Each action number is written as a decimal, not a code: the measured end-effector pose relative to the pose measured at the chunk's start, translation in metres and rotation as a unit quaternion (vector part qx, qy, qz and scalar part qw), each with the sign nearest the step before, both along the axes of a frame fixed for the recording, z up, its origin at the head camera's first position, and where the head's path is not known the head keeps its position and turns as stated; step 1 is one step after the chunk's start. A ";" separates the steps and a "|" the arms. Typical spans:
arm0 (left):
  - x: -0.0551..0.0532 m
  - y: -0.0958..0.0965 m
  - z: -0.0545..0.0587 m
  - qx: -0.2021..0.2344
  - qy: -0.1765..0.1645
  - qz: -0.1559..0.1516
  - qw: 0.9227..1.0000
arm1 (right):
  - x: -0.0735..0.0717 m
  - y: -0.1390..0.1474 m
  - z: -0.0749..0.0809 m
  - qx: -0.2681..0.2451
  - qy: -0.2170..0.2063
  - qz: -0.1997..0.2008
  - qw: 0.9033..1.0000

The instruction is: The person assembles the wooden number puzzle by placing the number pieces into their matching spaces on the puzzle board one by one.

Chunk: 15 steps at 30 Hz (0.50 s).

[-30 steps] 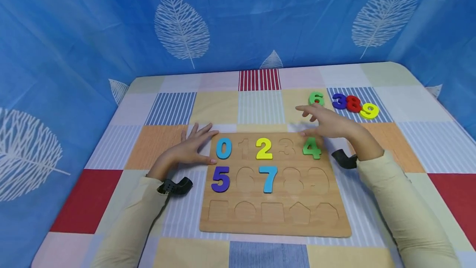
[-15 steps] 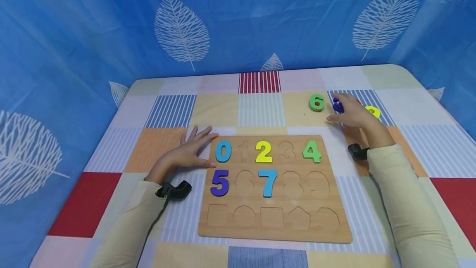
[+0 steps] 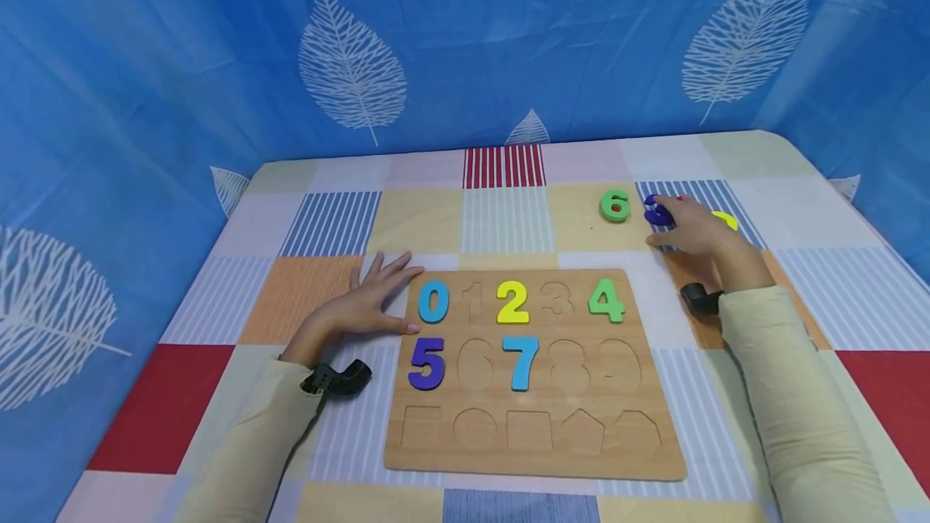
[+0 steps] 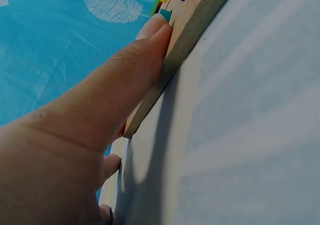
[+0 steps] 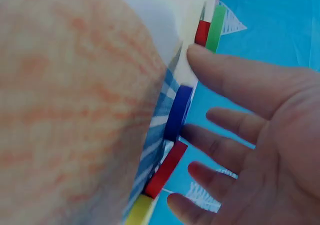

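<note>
At the far right, my right hand (image 3: 696, 231) reaches over a dark blue number 3 (image 3: 656, 213). In the right wrist view a fingertip meets the top of the 3, while the thumb (image 5: 225, 77) stays apart from it. The red number 8 (image 5: 166, 169) lies right beside the 3, mostly hidden by the hand in the head view. A yellow number 9 (image 3: 726, 220) peeks out behind the hand. My left hand (image 3: 363, 303) is spread at the left edge of a wooden puzzle board (image 3: 501, 458), its thumb (image 4: 125, 75) resting on that edge.
A green number 6 (image 3: 614, 207) lies left of the 3. On the board sit a light blue 0 (image 3: 433, 302), yellow 2 (image 3: 513, 303), green 4 (image 3: 606, 302), purple 5 (image 3: 427, 364) and light blue 7 (image 3: 520, 363), among bare recesses. A blue curtain (image 3: 465, 39) hangs behind the table.
My right hand has moved right and away from the board, past the green 6, to the dark blue 3. The left hand keeps its place at the board's edge.
</note>
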<state>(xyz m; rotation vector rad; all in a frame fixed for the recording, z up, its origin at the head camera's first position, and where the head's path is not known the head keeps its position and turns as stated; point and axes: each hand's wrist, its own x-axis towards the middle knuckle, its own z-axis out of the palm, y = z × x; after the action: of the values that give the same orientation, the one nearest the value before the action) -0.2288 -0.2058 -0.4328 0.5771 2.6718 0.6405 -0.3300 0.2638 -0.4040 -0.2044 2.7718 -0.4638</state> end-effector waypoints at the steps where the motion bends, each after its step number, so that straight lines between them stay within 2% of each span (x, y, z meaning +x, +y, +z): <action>1: 0.000 0.000 0.000 -0.001 0.000 0.000 1.000 | 0.001 -0.001 0.001 0.005 0.004 0.005 1.000; 6: 0.002 0.000 -0.001 -0.002 0.001 -0.001 1.000 | 0.007 -0.006 0.004 0.018 0.025 0.030 0.999; 15: 0.003 0.000 -0.001 -0.004 0.009 -0.002 1.000 | 0.012 -0.008 0.007 -0.013 0.051 0.045 0.998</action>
<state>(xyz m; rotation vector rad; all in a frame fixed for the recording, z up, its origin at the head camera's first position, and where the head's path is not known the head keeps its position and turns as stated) -0.2255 -0.2061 -0.4336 0.5881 2.6893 0.6262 -0.3177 0.2562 -0.3968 -0.3687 2.8428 -0.4799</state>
